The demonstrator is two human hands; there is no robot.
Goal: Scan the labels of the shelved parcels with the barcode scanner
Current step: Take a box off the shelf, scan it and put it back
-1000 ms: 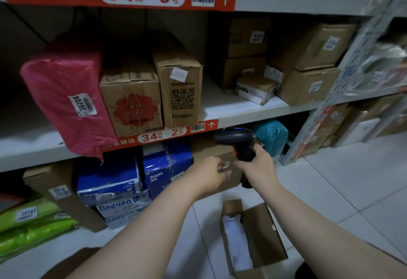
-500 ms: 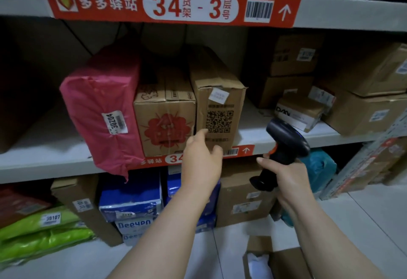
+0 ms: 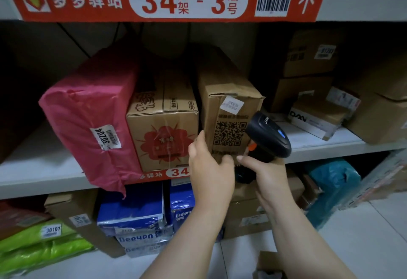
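A tall brown carton [image 3: 229, 111] with a QR code and a small white label stands on the middle shelf [image 3: 33, 168]. My left hand [image 3: 209, 168] grips its lower left corner. My right hand [image 3: 262, 173] holds the black barcode scanner [image 3: 268, 135] by the handle, its head just right of the QR code and close to the carton's front. Left of this carton stand a carton with a red flower print [image 3: 165, 133] and a pink bagged parcel [image 3: 88, 120] labelled 30204.
More brown cartons [image 3: 312, 54] and a white-sided box [image 3: 317, 120] fill the shelf's right part. The bottom shelf holds blue packs [image 3: 132, 212], green bags [image 3: 39, 248], a brown carton [image 3: 248, 214] and a teal bag [image 3: 334, 186]. An open box [image 3: 268, 265] lies on the floor.
Both hands rose from the bottom shelf to the middle shelf. My left hand took hold of the QR-code carton and the scanner came up beside it. The view moved closer.
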